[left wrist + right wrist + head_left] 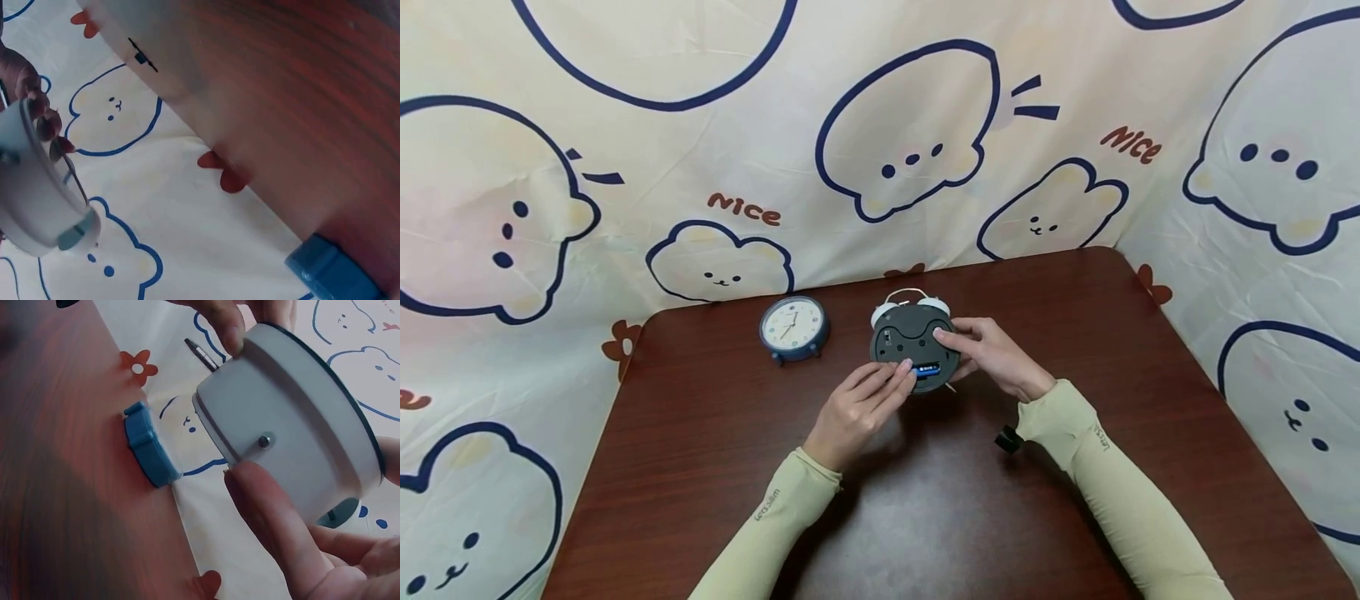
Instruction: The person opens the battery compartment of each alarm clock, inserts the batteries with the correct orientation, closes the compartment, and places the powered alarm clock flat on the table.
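A white twin-bell alarm clock is held tilted over the table, its dark grey back facing up. In the back, a blue battery sits at the battery compartment. My left hand pinches at the battery's left end with thumb and fingertips, which partly cover it; a fingertip also meets the clock's side in the right wrist view. My right hand grips the clock's right side, thumb on the back and fingers beneath. Metal feet stick out of the white casing. The dial is turned away from the head view.
A round blue alarm clock with a white dial stands to the left, near the back edge of the brown table. Cartoon-printed cloth hangs behind and beside the table. A small black piece shows by the right cuff.
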`<move>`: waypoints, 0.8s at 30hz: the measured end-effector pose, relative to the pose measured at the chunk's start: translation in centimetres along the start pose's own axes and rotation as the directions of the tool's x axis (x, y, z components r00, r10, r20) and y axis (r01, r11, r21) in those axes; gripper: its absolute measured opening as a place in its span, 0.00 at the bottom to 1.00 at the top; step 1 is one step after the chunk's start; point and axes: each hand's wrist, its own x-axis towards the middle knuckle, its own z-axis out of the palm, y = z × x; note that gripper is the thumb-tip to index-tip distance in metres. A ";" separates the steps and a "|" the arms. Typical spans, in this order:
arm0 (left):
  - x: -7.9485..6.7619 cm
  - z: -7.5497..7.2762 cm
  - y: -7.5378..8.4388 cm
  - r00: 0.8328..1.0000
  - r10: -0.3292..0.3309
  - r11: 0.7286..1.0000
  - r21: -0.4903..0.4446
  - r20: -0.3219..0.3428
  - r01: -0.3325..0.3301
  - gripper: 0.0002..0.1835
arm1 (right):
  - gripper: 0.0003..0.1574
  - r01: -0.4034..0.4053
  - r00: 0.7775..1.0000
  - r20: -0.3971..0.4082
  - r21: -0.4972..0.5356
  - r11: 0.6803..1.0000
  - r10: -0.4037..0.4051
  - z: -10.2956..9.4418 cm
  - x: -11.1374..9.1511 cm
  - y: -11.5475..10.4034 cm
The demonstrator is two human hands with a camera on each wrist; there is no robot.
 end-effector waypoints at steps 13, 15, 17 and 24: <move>-0.2 0.1 -0.5 0.978 -0.131 0.990 -0.066 -0.161 0.122 0.19 | 0.30 0.014 1.000 0.001 0.040 0.999 -0.014 0.3 -0.2 -0.3; -0.2 0.1 -0.5 0.974 -0.126 0.991 -0.058 -0.186 0.117 0.18 | 0.30 0.013 1.000 0.001 0.042 0.999 -0.013 0.5 -0.2 -0.5; -0.1 0.2 -0.4 0.971 -0.118 0.993 -0.052 -0.210 0.109 0.17 | 0.30 0.019 1.000 0.003 0.040 0.999 -0.019 0.6 -0.2 -0.7; 0.2 0.4 -0.5 0.962 -0.126 0.990 -0.091 -0.244 0.106 0.15 | 0.28 0.033 0.999 -0.007 0.038 0.999 -0.033 0.8 0.0 -1.1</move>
